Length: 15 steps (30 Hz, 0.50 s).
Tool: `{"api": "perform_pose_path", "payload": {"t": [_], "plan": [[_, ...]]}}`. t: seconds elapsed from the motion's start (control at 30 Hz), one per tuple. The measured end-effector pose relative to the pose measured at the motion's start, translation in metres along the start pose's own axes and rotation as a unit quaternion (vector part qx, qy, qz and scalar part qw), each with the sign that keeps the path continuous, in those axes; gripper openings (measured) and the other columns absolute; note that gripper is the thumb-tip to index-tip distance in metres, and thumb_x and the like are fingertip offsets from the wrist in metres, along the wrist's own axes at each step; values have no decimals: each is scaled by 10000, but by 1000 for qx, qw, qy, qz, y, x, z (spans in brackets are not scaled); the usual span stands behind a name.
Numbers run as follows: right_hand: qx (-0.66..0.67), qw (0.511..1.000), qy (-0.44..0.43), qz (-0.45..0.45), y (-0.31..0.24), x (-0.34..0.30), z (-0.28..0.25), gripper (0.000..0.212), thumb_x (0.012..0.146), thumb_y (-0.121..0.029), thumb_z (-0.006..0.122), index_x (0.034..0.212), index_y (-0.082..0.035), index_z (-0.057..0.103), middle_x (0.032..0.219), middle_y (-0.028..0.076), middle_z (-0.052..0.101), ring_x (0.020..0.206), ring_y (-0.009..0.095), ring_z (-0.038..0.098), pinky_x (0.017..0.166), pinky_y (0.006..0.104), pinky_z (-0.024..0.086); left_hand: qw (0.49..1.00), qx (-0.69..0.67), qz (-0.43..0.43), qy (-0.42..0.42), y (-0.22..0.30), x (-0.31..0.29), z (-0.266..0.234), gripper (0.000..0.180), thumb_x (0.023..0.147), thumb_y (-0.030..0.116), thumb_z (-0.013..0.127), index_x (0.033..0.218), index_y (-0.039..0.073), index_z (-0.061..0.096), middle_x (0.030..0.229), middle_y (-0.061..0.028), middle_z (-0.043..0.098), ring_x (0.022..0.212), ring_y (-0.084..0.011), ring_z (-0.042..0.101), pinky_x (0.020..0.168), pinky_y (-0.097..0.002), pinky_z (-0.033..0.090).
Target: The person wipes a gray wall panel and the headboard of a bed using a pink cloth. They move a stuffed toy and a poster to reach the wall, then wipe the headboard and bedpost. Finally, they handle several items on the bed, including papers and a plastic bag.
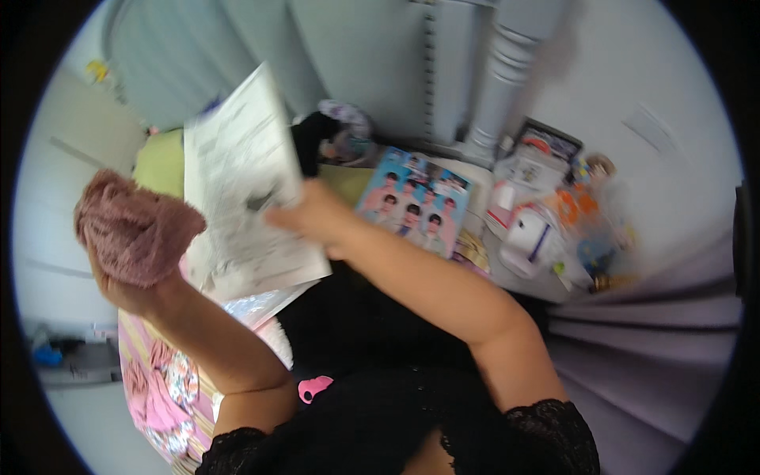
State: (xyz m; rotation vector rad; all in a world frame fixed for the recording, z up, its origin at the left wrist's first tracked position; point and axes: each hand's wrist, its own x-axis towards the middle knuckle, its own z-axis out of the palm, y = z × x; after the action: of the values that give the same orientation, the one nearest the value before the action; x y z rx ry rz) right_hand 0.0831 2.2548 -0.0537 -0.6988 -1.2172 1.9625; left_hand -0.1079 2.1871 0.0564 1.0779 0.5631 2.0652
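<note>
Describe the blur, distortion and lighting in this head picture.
Head view: strong fisheye bending with a dark rim; motion blur smears the right hand and its white printed sheet; the left hand gripping pink fuzzy cloth is soft; lighting bright, slightly washed out on the wall.

Bed with yellow-green cover runs from 10 o'clock toward centre. Glossy sheet of portrait photos lies on it just right of centre, toward 1 o'clock. Dark plush item at 12 o'clock, near bed's far edge. Pink-striped bedding with floral fabric at 8 o'clock. White surface at 3 o'clock carries cluttered heap: white box, orange-trimmed packets, small toys, too blurred to sort.
</note>
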Motion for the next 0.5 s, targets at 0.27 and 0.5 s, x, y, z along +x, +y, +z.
{"api": "perform_pose_path", "payload": {"t": [0.27,0.5], "plan": [[-432,885,160,-72,123,34,-12,477,726,-216,702,1155,-36,598,974,191,664,911,362,632,828,412,492,975,137,-171,24,-138,-34,69,340,981,157,425,1203,-80,527,1114,-182,618,985,-282,629,847,-384,545],[-244,930,230,-152,105,-65,-159,341,787,-145,650,1112,-49,619,934,124,676,875,269,644,792,362,494,888,-160,-423,-82,-221,-88,160,323,898,165,579,1135,-54,570,1085,-160,642,981,-270,633,871,-361,528]]}}
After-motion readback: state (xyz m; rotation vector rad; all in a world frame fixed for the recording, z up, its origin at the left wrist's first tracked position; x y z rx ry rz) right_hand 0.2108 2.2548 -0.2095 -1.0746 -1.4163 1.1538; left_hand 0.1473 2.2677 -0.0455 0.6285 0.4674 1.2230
